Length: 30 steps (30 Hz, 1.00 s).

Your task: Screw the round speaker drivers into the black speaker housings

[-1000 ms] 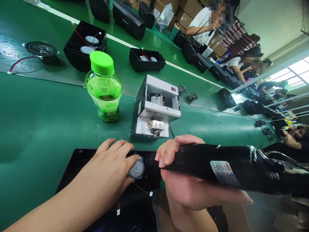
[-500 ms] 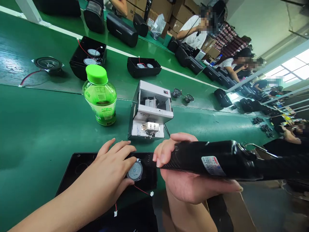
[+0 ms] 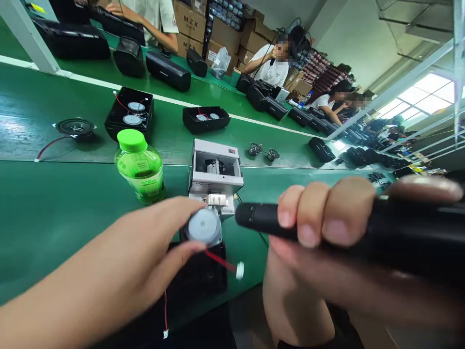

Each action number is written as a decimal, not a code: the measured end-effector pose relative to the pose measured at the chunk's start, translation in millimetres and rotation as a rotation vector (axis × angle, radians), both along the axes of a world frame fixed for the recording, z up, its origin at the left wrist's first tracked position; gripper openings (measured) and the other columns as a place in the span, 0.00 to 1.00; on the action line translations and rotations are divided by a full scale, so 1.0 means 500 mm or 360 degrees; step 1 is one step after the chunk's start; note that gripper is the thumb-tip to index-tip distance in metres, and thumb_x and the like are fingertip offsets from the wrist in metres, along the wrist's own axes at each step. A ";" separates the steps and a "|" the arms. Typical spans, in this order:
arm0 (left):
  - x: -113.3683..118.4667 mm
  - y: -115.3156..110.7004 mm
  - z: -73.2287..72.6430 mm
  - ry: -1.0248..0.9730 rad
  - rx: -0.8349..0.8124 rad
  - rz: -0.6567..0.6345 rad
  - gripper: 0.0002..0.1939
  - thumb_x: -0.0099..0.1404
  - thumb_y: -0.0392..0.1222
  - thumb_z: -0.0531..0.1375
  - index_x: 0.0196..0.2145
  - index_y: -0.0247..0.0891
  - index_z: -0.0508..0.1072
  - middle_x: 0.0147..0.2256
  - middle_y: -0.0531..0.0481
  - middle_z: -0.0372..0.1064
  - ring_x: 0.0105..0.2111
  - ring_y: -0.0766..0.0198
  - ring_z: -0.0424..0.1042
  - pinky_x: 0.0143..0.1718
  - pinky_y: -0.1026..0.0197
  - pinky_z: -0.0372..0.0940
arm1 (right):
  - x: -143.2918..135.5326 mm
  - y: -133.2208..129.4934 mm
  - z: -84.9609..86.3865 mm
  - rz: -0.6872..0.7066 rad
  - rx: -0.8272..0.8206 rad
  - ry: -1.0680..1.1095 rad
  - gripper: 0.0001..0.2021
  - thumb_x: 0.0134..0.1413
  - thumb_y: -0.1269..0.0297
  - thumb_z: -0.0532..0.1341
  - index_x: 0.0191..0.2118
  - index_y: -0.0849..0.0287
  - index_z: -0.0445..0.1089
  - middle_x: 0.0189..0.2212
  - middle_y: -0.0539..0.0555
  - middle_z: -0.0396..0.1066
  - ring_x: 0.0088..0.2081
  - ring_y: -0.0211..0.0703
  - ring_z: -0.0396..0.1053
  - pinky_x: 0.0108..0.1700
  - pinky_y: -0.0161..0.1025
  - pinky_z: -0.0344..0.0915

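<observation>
Between the thumb and fingers of my left hand [image 3: 163, 242] is a small round speaker driver [image 3: 205, 227], its grey magnet side facing me. A red lead with a white plug hangs from it. It is held above a black speaker housing [image 3: 207, 271], which my arm partly covers. My right hand [image 3: 323, 218] is wrapped round a black electric screwdriver [image 3: 259, 216], raised to the right and blurred; its tip cannot be made out. Just beyond the driver stands a grey-white machine [image 3: 218, 182] with a metal block at its front.
A green-capped bottle [image 3: 140, 167] stands left of the machine. Farther back are an open housing with drivers [image 3: 129, 116], a smaller one [image 3: 205, 120], a loose driver [image 3: 75, 128] and a pair of drivers [image 3: 264, 151]. Co-workers sit across the bench.
My left hand has lifted the speaker driver off the black housing. My right hand has swung the electric screwdriver round, closer to the camera. The view has tilted upward.
</observation>
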<state>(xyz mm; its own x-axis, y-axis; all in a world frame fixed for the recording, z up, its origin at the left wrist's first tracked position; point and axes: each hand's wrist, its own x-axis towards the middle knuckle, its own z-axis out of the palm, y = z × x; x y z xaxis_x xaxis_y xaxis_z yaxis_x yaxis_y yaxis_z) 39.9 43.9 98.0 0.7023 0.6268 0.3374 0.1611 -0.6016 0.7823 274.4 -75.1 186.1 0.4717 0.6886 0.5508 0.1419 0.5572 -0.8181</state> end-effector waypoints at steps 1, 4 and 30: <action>0.024 0.026 0.026 -0.0093 -0.0273 0.0055 0.21 0.79 0.57 0.78 0.65 0.53 0.91 0.58 0.46 0.94 0.54 0.42 0.91 0.55 0.49 0.87 | 0.001 0.024 0.014 -0.0087 0.0149 0.0022 0.18 0.75 0.22 0.74 0.49 0.25 0.92 0.26 0.45 0.65 0.24 0.47 0.72 0.34 0.55 0.81; 0.108 0.091 0.092 -0.0486 -0.1555 0.0217 0.08 0.75 0.43 0.80 0.47 0.38 0.92 0.46 0.41 0.92 0.42 0.50 0.88 0.46 0.54 0.88 | 0.009 0.099 0.045 -0.0463 0.0515 0.0106 0.37 0.73 0.12 0.64 0.46 0.40 0.90 0.30 0.49 0.64 0.28 0.46 0.76 0.32 0.49 0.76; 0.228 0.074 0.170 -0.1479 -0.2446 0.0113 0.23 0.92 0.37 0.47 0.59 0.37 0.83 0.34 0.47 0.80 0.21 0.68 0.73 0.21 0.71 0.70 | 0.116 0.199 0.032 -0.0327 0.0100 -0.0362 0.25 0.60 0.36 0.90 0.47 0.43 0.83 0.32 0.43 0.77 0.31 0.45 0.73 0.41 0.50 0.75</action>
